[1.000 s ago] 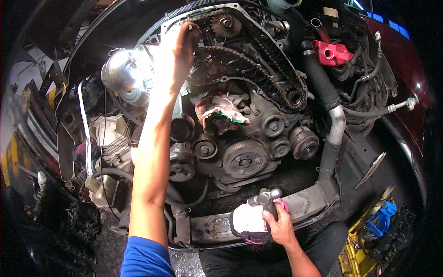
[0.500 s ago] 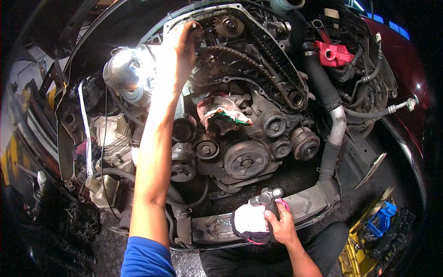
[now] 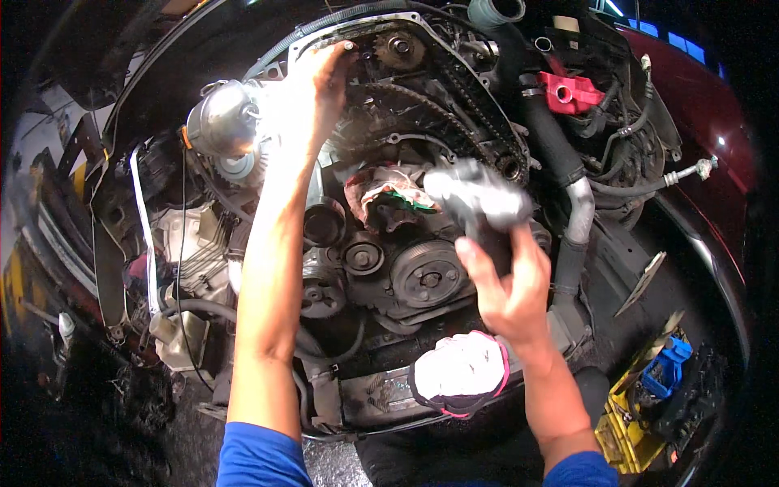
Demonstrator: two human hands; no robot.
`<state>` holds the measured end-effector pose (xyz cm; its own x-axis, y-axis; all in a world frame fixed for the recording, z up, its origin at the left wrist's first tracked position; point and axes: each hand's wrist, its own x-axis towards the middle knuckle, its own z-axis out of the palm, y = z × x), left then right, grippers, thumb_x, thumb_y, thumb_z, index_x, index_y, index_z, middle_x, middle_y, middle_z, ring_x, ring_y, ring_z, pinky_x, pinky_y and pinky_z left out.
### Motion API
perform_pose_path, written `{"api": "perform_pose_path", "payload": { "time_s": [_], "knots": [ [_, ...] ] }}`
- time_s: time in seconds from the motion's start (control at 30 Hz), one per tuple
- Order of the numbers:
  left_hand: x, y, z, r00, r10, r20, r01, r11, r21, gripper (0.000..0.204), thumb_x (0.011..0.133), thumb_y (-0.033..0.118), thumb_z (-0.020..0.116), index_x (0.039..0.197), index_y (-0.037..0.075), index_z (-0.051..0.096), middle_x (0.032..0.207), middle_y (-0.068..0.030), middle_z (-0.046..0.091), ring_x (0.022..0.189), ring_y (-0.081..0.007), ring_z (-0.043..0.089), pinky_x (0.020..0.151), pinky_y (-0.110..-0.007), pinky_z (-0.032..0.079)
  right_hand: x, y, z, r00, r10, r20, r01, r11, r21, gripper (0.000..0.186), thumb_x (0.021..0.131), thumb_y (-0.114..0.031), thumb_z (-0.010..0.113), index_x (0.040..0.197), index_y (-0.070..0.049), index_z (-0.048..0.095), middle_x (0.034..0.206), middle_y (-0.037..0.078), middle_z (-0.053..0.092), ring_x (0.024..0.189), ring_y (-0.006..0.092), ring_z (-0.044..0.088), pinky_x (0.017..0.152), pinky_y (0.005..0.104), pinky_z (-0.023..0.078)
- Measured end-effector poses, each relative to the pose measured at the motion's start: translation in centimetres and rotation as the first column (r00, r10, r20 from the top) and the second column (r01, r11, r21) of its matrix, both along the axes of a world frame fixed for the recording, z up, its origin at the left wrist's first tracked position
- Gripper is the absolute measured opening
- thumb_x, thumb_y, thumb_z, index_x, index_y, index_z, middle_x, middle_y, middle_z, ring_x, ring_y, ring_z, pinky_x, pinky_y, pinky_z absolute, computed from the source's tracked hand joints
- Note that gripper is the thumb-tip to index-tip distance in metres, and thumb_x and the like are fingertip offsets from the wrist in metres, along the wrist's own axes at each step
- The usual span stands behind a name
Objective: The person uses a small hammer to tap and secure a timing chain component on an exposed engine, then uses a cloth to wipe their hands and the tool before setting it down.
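My left hand (image 3: 320,85) reaches to the upper left of the opened timing housing (image 3: 432,28), fingers curled at a small bright piece near the sprocket (image 3: 398,50); what they grip is unclear. My right hand (image 3: 511,292) grips a black and silver power tool (image 3: 475,195), blurred by motion, raised over the engine's pulleys and partly hiding them. A timing chain (image 3: 462,122) runs inside the housing. A crumpled stained rag (image 3: 377,195) lies below it. A white pad with pink and black edging (image 3: 456,369) lies on the front crossmember (image 3: 361,398).
A silver round component (image 3: 219,122) is at the left. A red plastic part (image 3: 572,93), black hoses (image 3: 544,130) and a metal pipe (image 3: 578,211) run along the right. Yellow and blue plastic items (image 3: 661,365) sit at the lower right, beside the dark red fender (image 3: 698,105).
My right hand has lifted the tool up from the white pad to above the pulleys. My left hand stays at the top of the housing, with little visible movement.
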<state>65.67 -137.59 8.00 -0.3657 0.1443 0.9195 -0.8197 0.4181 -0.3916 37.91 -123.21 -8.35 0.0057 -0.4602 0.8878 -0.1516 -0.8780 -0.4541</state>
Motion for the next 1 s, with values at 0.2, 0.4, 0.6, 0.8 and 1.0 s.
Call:
{"api": "perform_pose_path", "payload": {
  "time_s": [0.2, 0.4, 0.6, 0.8, 1.0],
  "knots": [
    [-0.3, 0.9, 0.5, 0.999, 0.052, -0.005, -0.052, 0.998, 0.033, 0.019, 0.094, 0.010, 0.069, 0.112, 0.011, 0.073, 0.091, -0.0120, 0.071, 0.084, -0.0304, 0.070, 0.072, -0.040, 0.056, 5.3, -4.3, 8.2, 0.990, -0.093, 0.106, 0.126, 0.926, -0.356, 0.042, 0.096, -0.023, 0.074, 0.126, 0.003, 0.059, 0.108, 0.026, 0.069, 0.094, 0.0445, 0.070, 0.078, 0.0475, 0.058],
    [-0.8, 1.8, 0.7, 0.998, 0.049, 0.040, -0.051, 0.997, 0.062, 0.021, 0.088, 0.003, 0.065, 0.106, 0.010, 0.073, 0.091, -0.0082, 0.072, 0.088, -0.0309, 0.069, 0.076, -0.042, 0.056, 6.8, -8.1, 12.3, 0.986, -0.152, 0.074, 0.167, 0.818, -0.551, 0.043, 0.094, -0.023, 0.076, 0.124, 0.003, 0.058, 0.104, 0.024, 0.071, 0.089, 0.0432, 0.071, 0.074, 0.0474, 0.059],
    [0.2, 1.9, 0.7, 0.990, 0.135, 0.038, -0.137, 0.989, 0.057, 0.022, 0.085, 0.002, 0.064, 0.104, 0.010, 0.071, 0.092, -0.0128, 0.071, 0.089, -0.0336, 0.071, 0.078, -0.042, 0.056, 7.2, -7.6, 13.3, 0.987, -0.158, 0.011, 0.131, 0.782, -0.610, 0.032, 0.095, -0.013, 0.072, 0.122, 0.000, 0.058, 0.107, 0.022, 0.069, 0.096, 0.0427, 0.069, 0.080, 0.0444, 0.057],
    [-0.6, 2.2, 0.8, 0.995, 0.082, 0.059, -0.085, 0.995, 0.053, 0.021, 0.092, 0.007, 0.064, 0.112, 0.010, 0.073, 0.095, -0.0128, 0.073, 0.089, -0.0345, 0.071, 0.077, -0.041, 0.057, 6.5, -8.4, 13.5, 0.983, -0.181, -0.019, 0.138, 0.808, -0.573, 0.031, 0.095, -0.012, 0.072, 0.121, 0.000, 0.060, 0.107, 0.021, 0.069, 0.096, 0.0416, 0.070, 0.081, 0.0444, 0.057],
    [0.1, 1.3, 0.9, 0.996, 0.085, 0.032, -0.085, 0.996, -0.001, 0.022, 0.094, 0.008, 0.067, 0.114, 0.009, 0.076, 0.104, -0.0143, 0.076, 0.093, -0.0337, 0.075, 0.082, -0.039, 0.059, 5.0, -8.6, 12.9, 0.993, -0.103, 0.060, 0.119, 0.836, -0.536, 0.032, 0.096, -0.013, 0.072, 0.123, 0.001, 0.061, 0.110, 0.023, 0.072, 0.099, 0.0391, 0.073, 0.085, 0.0428, 0.058]
  ]
}}
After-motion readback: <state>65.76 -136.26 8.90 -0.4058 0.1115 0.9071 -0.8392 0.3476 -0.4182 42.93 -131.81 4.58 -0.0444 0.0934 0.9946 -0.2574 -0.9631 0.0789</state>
